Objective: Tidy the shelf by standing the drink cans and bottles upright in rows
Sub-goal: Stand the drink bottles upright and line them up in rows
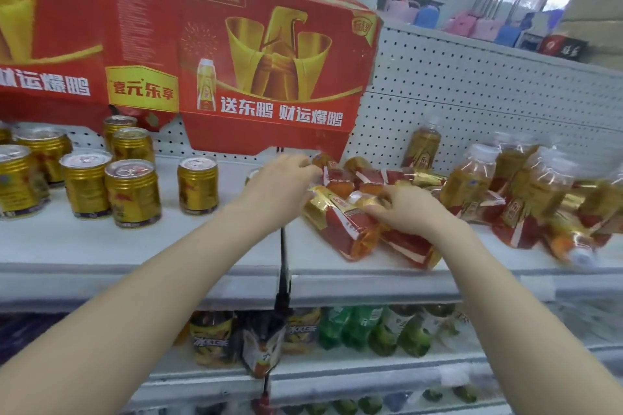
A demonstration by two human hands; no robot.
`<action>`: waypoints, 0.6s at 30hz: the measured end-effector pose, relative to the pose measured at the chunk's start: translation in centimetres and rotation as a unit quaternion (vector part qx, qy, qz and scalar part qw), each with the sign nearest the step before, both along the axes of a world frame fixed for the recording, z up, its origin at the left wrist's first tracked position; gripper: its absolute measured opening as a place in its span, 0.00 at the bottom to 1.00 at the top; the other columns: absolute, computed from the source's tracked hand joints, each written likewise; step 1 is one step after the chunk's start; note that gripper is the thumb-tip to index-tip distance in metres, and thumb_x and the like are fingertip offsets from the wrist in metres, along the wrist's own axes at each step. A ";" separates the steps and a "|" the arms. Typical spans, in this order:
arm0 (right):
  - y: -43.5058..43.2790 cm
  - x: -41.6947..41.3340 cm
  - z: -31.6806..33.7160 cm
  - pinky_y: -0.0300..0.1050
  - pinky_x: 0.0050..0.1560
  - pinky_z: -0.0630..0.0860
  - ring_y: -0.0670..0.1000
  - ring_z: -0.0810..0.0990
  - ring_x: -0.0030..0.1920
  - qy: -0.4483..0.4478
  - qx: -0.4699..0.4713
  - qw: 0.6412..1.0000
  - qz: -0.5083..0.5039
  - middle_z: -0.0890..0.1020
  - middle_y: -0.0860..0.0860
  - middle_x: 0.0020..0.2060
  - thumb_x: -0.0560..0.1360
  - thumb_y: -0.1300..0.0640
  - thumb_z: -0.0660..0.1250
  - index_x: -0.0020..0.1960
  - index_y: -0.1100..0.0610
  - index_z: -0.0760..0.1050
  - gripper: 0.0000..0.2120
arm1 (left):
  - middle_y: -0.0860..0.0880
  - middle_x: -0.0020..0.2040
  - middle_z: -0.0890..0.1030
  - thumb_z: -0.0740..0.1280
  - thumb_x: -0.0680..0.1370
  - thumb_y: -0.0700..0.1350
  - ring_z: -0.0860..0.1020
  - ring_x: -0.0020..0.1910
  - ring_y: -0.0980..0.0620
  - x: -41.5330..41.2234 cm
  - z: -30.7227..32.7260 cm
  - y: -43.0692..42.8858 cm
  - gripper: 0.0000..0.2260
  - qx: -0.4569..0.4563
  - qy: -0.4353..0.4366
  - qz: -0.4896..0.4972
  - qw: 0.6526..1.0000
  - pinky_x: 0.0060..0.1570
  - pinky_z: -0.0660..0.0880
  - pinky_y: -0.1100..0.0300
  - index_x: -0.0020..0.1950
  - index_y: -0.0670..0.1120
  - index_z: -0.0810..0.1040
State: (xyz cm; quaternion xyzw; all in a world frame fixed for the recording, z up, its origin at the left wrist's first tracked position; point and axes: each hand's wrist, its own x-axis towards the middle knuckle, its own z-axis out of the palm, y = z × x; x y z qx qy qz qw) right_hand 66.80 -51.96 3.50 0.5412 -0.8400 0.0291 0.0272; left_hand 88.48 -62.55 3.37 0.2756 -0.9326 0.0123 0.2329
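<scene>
Several gold drink cans point(132, 194) stand upright on the left of the white shelf point(135, 246). One can point(198, 186) stands alone nearer the middle. A heap of red-and-gold labelled bottles point(350, 232) lies on its side in the middle of the shelf. My left hand point(279, 182) reaches into the far side of the heap, fingers curled on a lying bottle point(332, 172). My right hand point(408, 212) grips the neck of another lying bottle point(337, 212). More bottles point(472, 178) stand or lean at the right, and one point(422, 145) stands at the back.
A big red cardboard display point(263, 77) hangs low over the back of the shelf, above my left hand. White pegboard point(472, 94) backs the shelf. A lower shelf holds green and yellow bottles point(371, 330). A black pole point(285, 280) runs down the shelf front.
</scene>
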 end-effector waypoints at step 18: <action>0.3 -4.9 -1.3 0.47 0.42 0.76 0.53 0.76 0.44 0.034 -0.019 0.991 0.126 0.76 0.50 0.42 0.73 0.34 0.63 0.55 0.54 0.73 0.24 | 0.49 0.56 0.73 0.57 0.78 0.66 0.74 0.54 0.50 -7.5 -2.4 5.7 0.21 0.216 -0.004 0.117 0.969 0.55 0.72 0.51 0.45 0.50 0.75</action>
